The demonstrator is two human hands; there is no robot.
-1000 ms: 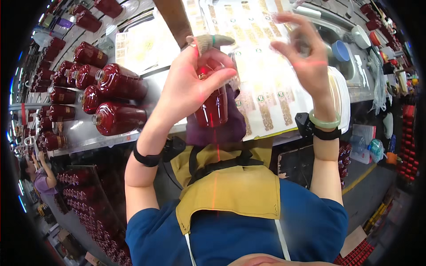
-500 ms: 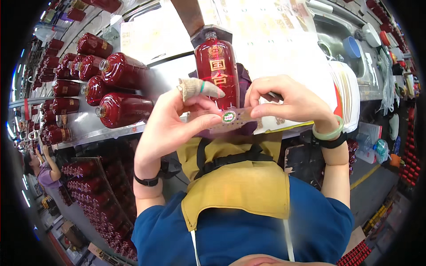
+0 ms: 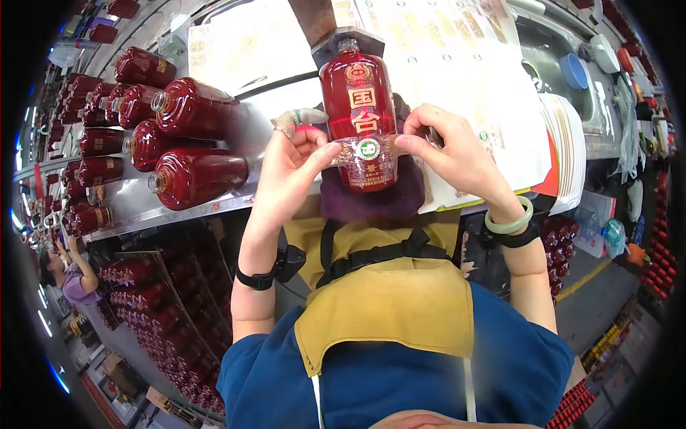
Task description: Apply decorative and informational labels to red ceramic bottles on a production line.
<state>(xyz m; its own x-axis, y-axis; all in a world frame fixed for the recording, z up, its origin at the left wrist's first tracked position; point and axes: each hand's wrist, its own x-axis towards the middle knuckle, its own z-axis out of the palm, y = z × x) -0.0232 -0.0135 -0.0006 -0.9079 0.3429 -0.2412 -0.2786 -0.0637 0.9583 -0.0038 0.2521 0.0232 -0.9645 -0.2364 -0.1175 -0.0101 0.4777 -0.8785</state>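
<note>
A dark red glass bottle (image 3: 357, 86) with gold lettering lies on a purple cloth (image 3: 343, 202), its neck toward the dark block at the far side. Across its lower part stretches a clear decal strip (image 3: 368, 149) with a round green-and-white emblem. My left hand (image 3: 289, 161) pinches the strip's left end between thumb and fingers; its index finger wears a fabric finger cover (image 3: 300, 118) and points out past the bottle's side. The right end is pinched in my right hand (image 3: 450, 150). Whether the strip touches the glass, I cannot tell.
Several red bottles (image 3: 193, 107) lie on the metal table to the left. White decal sheets (image 3: 457, 79) cover the right side, beside a stack of sheets (image 3: 568, 139) and a sink with a blue cup (image 3: 572, 71). Racked bottles (image 3: 157, 307) stand below left; another person (image 3: 75, 279) works far left.
Both hands have carried the strip away from my body, from the bottle's near end onto its lower front. The view has shifted slightly.
</note>
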